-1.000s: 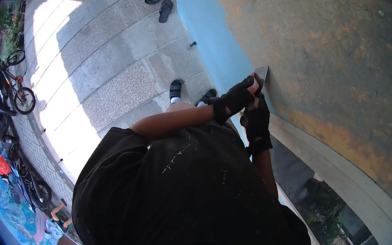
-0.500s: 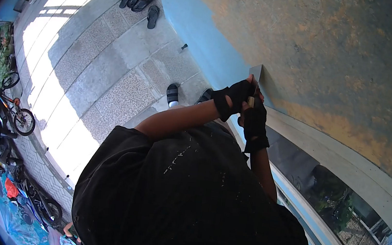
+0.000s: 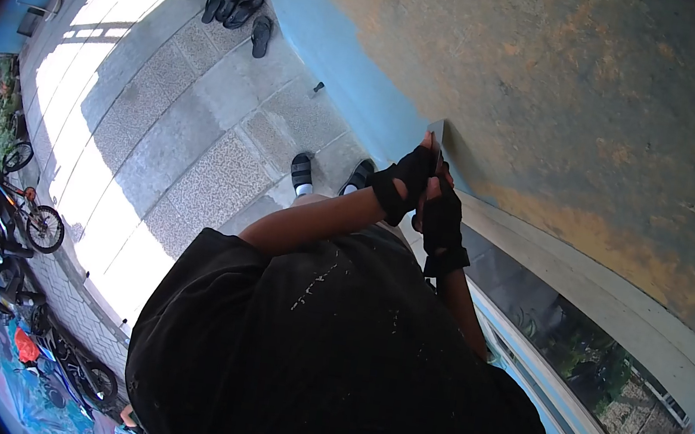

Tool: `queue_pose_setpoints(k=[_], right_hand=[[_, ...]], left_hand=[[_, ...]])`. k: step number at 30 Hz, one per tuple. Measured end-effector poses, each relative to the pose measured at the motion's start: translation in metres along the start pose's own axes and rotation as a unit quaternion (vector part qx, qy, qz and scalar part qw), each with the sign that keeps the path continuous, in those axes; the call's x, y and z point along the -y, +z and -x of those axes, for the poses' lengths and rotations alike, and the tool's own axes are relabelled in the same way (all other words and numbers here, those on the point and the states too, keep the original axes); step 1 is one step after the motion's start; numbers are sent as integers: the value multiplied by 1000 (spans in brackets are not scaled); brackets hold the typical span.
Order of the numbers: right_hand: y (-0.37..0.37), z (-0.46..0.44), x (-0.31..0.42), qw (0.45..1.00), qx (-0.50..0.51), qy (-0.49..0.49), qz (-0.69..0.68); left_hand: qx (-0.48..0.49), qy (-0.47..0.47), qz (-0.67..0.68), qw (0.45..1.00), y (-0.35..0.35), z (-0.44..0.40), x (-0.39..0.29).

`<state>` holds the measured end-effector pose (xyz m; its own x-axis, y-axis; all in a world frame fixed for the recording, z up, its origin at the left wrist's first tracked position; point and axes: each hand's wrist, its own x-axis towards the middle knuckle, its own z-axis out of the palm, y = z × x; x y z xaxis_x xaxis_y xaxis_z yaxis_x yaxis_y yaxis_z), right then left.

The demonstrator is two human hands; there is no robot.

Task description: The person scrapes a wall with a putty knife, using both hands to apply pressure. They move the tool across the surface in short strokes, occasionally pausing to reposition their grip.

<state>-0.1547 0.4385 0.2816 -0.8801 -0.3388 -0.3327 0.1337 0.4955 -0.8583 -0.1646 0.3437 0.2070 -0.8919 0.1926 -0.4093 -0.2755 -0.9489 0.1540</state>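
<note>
The left hand (image 3: 409, 174) closes on the scraper (image 3: 437, 134) by its blade and the right hand (image 3: 442, 224) grips lower down, likely to steady it, at the edge of the wall's (image 3: 553, 95) bare patch, near the ledge (image 3: 566, 274). The blade looks flat, thin and grey; the hands mostly hide the handle.

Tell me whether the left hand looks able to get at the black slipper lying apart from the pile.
Probably not: the left hand is up at the metal-bladed tool by the wall, while the slipper lies on the floor beyond the feet, seemingly out of reach without stooping.
</note>
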Motion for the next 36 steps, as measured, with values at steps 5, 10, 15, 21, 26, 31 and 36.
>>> queue_pose_setpoints(k=[5,10,15,21,26,31,36], right_hand=[[6,-16,-49,995,-26,-84,51],[-4,-7,3,998,45,38,-6],[1,-5,-9,985,52,126,-101],[24,-9,-11,993,-10,84,-84],[19,7,0,994,-23,60,-90],[29,6,-8,997,-26,-48,56],[10,17,-13,998,-33,20,-46]], left_hand=[[-18,24,28,999,-1,1,-5],[-32,-4,21,999,8,3,-6],[11,2,8,1000,-5,1,-2],[-17,-13,-11,1000,-14,-2,-13],[67,-14,-48,997,-16,2,-7],[86,-79,-13,993,-30,-5,-16],[47,-37,-60,996,-12,2,1]])
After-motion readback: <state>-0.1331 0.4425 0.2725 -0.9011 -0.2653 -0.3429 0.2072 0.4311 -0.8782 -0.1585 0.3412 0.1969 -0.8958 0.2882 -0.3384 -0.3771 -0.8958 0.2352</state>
